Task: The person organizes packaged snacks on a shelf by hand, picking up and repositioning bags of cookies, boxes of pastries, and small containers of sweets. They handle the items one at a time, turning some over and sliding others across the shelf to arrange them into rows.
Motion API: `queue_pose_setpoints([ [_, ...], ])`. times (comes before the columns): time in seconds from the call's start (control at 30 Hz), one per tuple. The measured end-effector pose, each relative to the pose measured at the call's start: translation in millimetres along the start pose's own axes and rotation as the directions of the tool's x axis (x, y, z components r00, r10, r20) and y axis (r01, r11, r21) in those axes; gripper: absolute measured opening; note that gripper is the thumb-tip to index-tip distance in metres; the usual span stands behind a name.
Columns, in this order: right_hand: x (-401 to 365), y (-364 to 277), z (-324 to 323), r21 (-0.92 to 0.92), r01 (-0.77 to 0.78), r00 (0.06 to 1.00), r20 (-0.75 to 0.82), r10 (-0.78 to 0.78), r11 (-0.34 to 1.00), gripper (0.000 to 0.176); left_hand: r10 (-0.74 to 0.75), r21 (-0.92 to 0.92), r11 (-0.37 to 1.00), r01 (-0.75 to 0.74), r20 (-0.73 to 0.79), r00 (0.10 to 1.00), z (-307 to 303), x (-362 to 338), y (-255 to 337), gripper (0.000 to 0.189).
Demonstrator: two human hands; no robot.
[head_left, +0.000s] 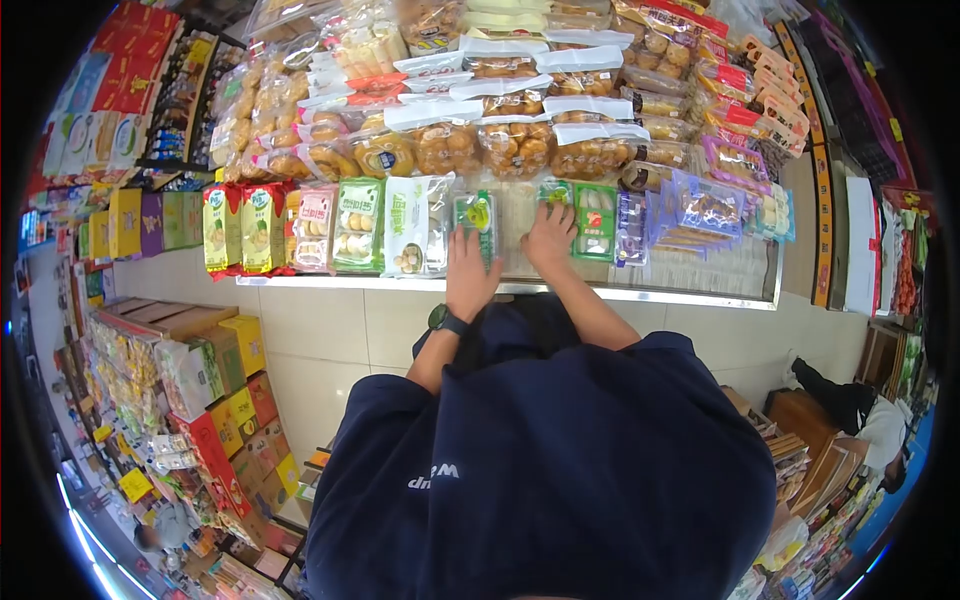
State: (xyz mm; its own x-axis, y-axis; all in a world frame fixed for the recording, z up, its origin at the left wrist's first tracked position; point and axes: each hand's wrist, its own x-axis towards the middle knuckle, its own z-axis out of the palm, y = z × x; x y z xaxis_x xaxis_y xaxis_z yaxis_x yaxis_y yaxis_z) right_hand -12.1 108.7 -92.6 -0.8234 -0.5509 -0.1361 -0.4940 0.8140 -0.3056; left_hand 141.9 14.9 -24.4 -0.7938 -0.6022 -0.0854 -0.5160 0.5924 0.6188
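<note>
My left hand (471,269), with a dark watch (446,319) on its wrist, lies with fingers stretched over the lower part of a green-and-clear snack pack (476,212). To its right, my right hand (550,240) rests its spread fingertips on another green pack (555,190), mostly covered by that hand. Bare wooden shelf (514,225) shows between the two packs. A white-and-green bag (407,225) stands left of my left hand. Beside my right hand is a green pack of round white pieces (597,222).
Bagged pastries (517,147) fill rows behind the front packs. Purple packs (700,208) lie at the right, red-and-green bags (262,228) at the left. A metal edge (380,283) borders the display. Stacked boxes (235,420) stand at lower left; another person (880,425) is at far right.
</note>
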Motion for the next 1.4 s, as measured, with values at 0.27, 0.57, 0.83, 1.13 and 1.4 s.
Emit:
queue_pose_setpoints([
  [0.27, -3.0, -2.2, 5.0, -0.037, 0.075, 0.997, 0.004, -0.075, 0.997, 0.077, 0.004, -0.006, 1.0, -0.004, 0.015, 1.0, -3.3, 0.4, -2.0, 0.071],
  [0.57, 2.2, 5.3, 0.7, 0.094, 0.085, 0.995, -0.064, -0.079, 0.992, 0.081, 0.018, 0.013, 1.0, -0.019, 0.052, 0.998, -4.6, 3.4, -6.0, 0.071],
  [0.83, 3.6, -1.9, 3.1, 0.069, -0.148, 0.989, 0.018, 0.147, 0.987, 0.103, 0.039, 0.017, 0.999, -0.04, 0.045, 0.998, -5.4, 5.0, -5.5, 0.071],
  [1.13, -10.9, -34.0, -42.6, 0.479, -0.024, 0.999, 0.03, 0.011, 0.878, 0.102, -0.048, -0.285, 0.958, 0.033, -0.046, 0.998, -12.0, 10.9, -5.5, 0.068],
  [1.4, -38.1, -70.6, -4.6, 0.678, 0.231, 0.941, 0.027, -0.339, 0.698, 0.081, -0.028, -0.314, 0.949, 0.022, -0.016, 0.999, -32.5, 21.6, 11.4, 0.06],
])
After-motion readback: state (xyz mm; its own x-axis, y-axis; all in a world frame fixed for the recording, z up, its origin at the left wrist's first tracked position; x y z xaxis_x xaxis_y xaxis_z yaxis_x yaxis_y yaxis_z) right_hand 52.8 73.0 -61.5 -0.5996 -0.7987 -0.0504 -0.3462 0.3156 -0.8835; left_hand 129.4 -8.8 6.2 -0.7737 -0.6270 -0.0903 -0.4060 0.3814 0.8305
